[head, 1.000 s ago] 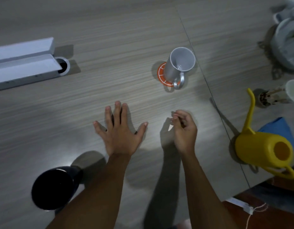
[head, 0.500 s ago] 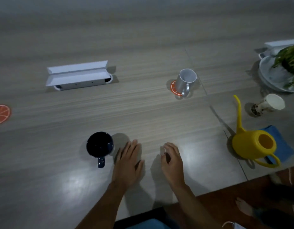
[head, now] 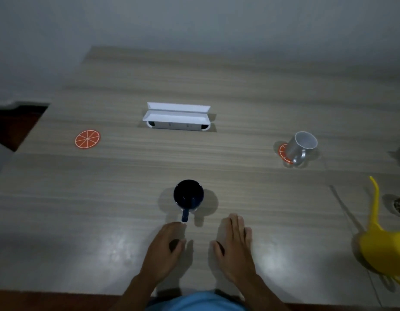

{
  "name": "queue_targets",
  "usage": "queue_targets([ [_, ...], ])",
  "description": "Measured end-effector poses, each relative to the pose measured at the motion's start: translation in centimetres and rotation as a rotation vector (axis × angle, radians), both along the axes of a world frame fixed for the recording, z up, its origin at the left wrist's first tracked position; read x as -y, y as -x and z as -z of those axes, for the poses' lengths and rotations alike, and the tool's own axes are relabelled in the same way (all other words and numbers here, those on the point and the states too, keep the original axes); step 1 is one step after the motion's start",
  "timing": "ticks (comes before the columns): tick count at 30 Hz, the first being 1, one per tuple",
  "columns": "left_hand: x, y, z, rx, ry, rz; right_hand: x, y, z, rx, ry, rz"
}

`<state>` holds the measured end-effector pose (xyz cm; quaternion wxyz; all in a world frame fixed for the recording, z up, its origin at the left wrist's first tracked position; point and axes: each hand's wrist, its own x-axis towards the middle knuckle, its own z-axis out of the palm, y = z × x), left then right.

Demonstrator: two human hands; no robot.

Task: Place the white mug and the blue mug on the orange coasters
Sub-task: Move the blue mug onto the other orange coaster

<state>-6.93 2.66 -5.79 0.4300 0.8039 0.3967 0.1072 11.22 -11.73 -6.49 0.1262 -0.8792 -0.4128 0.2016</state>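
An empty orange coaster was seen at the tabletop's left. The blue mug stood centrally, just beyond the left hand. Both hands, right hand included, were laid flat, holding nothing. The white mug was set on the right coaster.

A white oblong box with its flaps folded open lies at the middle of the wood-grain table. A yellow watering can, spout pointing up, stands at the right edge, partly cut off by the frame.
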Motion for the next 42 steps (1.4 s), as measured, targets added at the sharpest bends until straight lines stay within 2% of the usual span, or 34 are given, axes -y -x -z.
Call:
queue_targets([
  [2, -0.6, -0.1, -1.3, 0.072, 0.121, -0.147, -1.7, 0.5, -0.5, -0.017, 0.047, -0.082],
  [4, -1.2, -0.5, -2.5, 0.146, 0.254, -0.201, -2.9, 0.8, -0.9, -0.028, 0.124, -0.125],
  [7, -2.1, -1.1, -3.8, 0.217, 0.412, -0.206, -3.3, 1.0, -0.6, -0.020, 0.204, -0.145],
  [11, -2.9, -2.5, -4.8, 0.238, 0.491, -0.132, -3.3, 0.7, -0.5, -0.021, 0.244, -0.149],
  [15, -2.9, -3.6, -5.1, 0.246, 0.593, -0.170, -3.5, 0.7, -1.2, -0.033, 0.258, -0.155],
  [21, -3.8, -3.5, -5.5, 0.316, 0.615, -0.244, -4.8, 1.7, -2.1, -0.070, 0.270, -0.058],
  [24, -5.1, -2.7, -5.8, 0.389, 0.670, -0.311, -6.6, 2.7, -3.1, -0.087, 0.197, -0.006],
  [28, -7.8, -0.6, -6.6, 0.444, 0.678, -0.384, -9.9, 3.9, -3.4, -0.018, 0.112, -0.066],
  [32, -11.7, 2.1, -7.2, 0.481, 0.620, -0.476, -14.9, 5.9, -3.3, -0.035, 0.069, -0.169],
  [38, -18.7, 6.2, -7.2, 0.525, 0.561, -0.656, -24.2, 9.6, -3.2, 0.034, 0.150, -0.347],
  [42, -24.4, 8.0, -6.5, 0.536, 0.547, -0.764, -29.9, 11.7, -2.4, 0.058, 0.169, -0.350],
])
